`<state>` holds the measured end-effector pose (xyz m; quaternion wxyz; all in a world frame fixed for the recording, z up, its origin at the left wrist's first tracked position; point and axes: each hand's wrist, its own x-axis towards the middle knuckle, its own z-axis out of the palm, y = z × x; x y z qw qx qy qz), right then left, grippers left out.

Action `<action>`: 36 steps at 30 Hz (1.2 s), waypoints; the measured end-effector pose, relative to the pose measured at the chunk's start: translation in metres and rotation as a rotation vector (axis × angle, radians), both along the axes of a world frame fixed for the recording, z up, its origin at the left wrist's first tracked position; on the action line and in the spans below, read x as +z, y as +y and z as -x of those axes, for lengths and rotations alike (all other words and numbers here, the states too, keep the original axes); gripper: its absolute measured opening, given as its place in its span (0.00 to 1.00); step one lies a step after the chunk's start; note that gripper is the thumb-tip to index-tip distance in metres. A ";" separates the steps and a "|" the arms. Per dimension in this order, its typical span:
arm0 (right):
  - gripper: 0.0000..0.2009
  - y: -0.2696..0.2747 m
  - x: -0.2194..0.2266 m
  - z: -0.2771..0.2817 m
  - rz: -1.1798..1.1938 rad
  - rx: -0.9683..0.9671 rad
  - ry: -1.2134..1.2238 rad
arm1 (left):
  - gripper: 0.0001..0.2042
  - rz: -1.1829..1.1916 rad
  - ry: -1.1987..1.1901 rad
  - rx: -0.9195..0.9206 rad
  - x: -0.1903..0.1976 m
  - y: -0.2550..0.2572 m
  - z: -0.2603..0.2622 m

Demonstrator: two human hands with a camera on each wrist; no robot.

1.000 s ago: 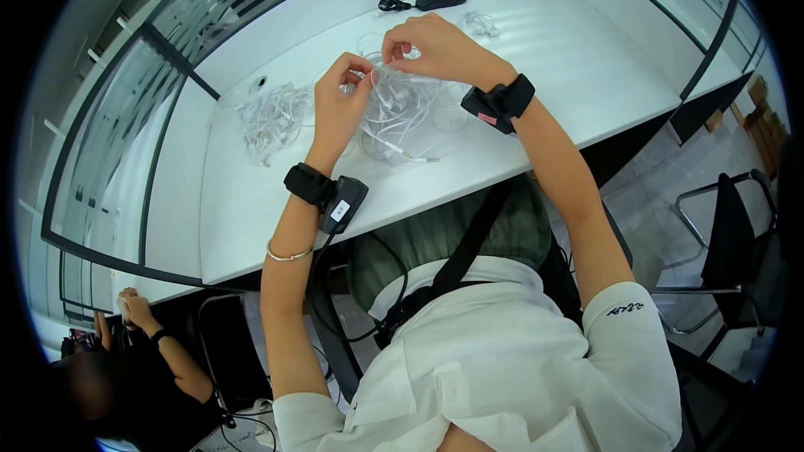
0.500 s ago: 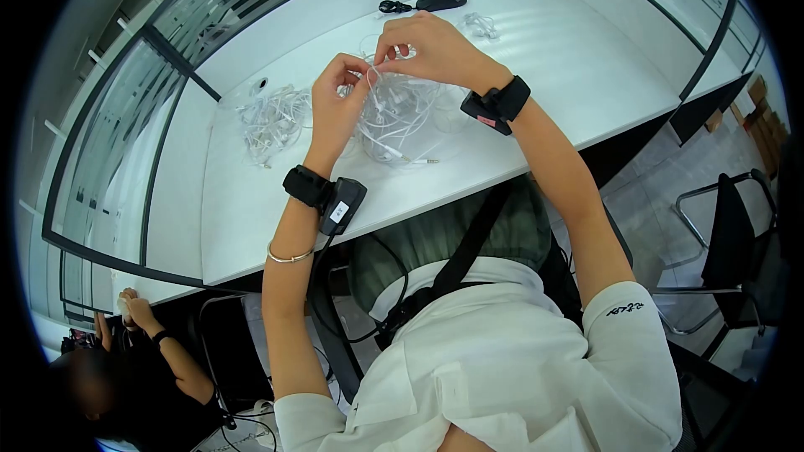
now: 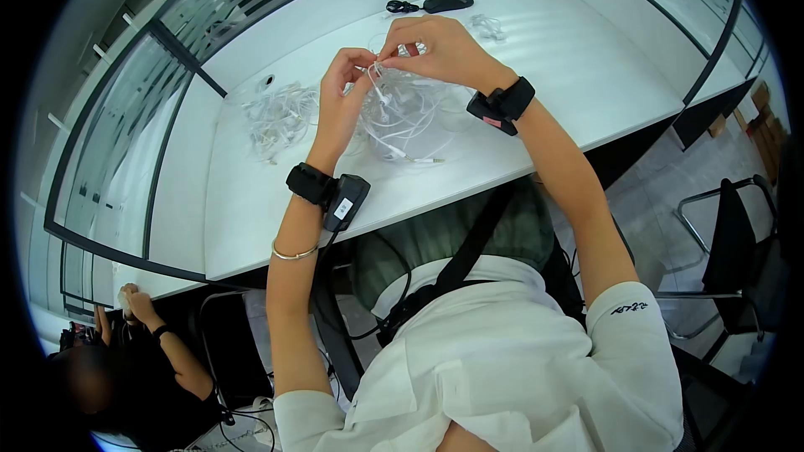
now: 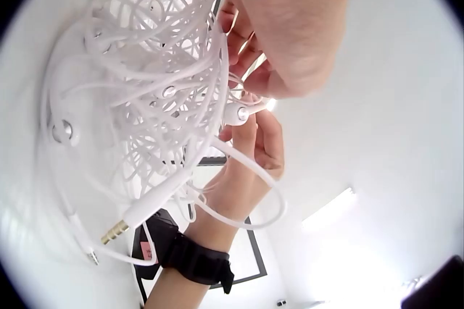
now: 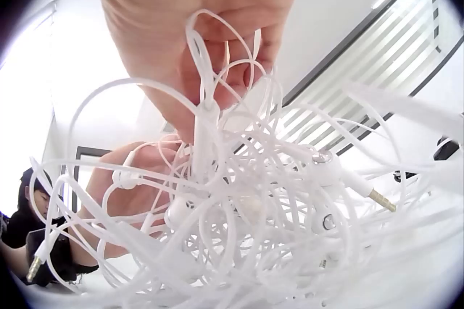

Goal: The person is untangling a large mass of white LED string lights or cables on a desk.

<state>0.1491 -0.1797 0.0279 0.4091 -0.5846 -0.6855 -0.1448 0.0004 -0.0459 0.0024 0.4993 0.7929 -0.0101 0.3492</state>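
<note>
A tangle of white wired earphones (image 3: 402, 127) lies on the white desk in front of the person. Over its far side, my left hand (image 3: 339, 94) pinches a white earphone cable between thumb and fingers. The right hand (image 3: 448, 50) meets it from the other side, its thumb and forefinger pinching the same part of the cable. In the left wrist view, a gold-tipped plug (image 4: 148, 207) hangs in front of the tangle and an earbud (image 4: 236, 114) shows beside the fingertips. Looped cables (image 5: 232, 215) fill the right wrist view below the right hand and partly cover the left.
A second pile of white earphones (image 3: 280, 121) lies to the left on the desk. At the back are a black mouse (image 3: 448, 2) and a small white cable bundle (image 3: 486, 28). Low partitions (image 3: 620, 17) enclose the desk. Another person's hand (image 3: 141, 308) shows at lower left.
Both hands have drawn together, the right shifting slightly left, so their fingertips now meet at the cable. The head view has shifted slightly; the piles look unchanged.
</note>
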 end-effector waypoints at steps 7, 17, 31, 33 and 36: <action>0.06 0.004 -0.003 0.000 0.007 0.011 0.077 | 0.07 0.047 -0.021 -0.014 -0.001 0.001 -0.002; 0.07 0.007 -0.004 -0.002 0.034 0.032 0.120 | 0.07 0.076 -0.002 -0.047 0.005 -0.003 0.000; 0.06 0.007 -0.008 -0.004 0.107 0.025 0.148 | 0.07 -0.064 -0.021 0.097 -0.003 0.006 -0.002; 0.07 0.006 -0.009 -0.008 0.161 0.045 0.165 | 0.07 -0.058 -0.024 0.101 -0.005 0.007 -0.003; 0.07 0.003 -0.006 -0.004 0.170 0.059 0.132 | 0.08 0.009 -0.031 0.059 -0.007 0.011 -0.005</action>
